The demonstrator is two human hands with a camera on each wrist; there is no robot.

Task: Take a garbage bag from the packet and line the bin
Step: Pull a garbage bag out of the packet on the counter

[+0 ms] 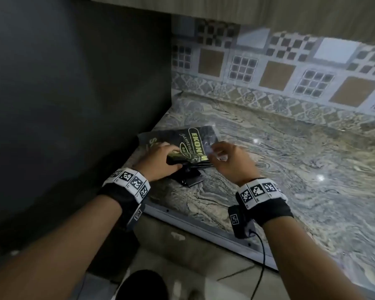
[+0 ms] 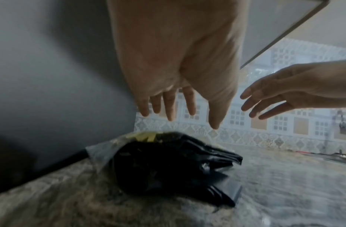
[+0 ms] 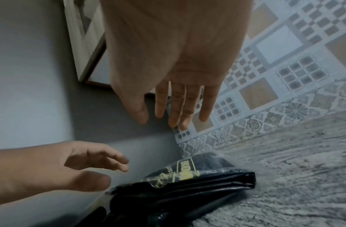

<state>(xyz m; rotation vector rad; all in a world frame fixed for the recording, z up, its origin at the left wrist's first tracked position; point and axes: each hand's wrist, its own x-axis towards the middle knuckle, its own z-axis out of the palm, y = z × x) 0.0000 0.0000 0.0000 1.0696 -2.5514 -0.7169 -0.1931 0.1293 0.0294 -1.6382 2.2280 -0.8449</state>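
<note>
The packet (image 1: 195, 139) of garbage bags lies flat on the marbled tabletop (image 1: 290, 180), in the middle of the head view, close to the corner where a dark panel (image 1: 74, 83) on the left meets the patterned tiled wall (image 1: 290, 72) at the back. It is a clear plastic sleeve with yellow lettering over a stack of folded black bags (image 1: 193, 180), and the ends of the bags stick out of the sleeve's near end toward the tabletop's front edge.

The left hand (image 1: 160, 161) is over the near left part of the packet. In the left wrist view its fingers (image 2: 169, 106) are straight and slightly spread above the packet (image 2: 168, 161), gripping nothing.

The right hand (image 1: 230, 163) is at the packet's right edge, just beside the clear plastic. In the right wrist view its fingers (image 3: 178, 107) are straight and close together, above the packet (image 3: 197, 184) and apart from it. In the head view, though, its fingertips look slightly bent at the plastic, and I cannot tell whether they touch it.

Both wrists carry bands (image 1: 128, 182) with black-and-white square markers, and a cable (image 1: 262, 252) hangs from the right one.
</note>
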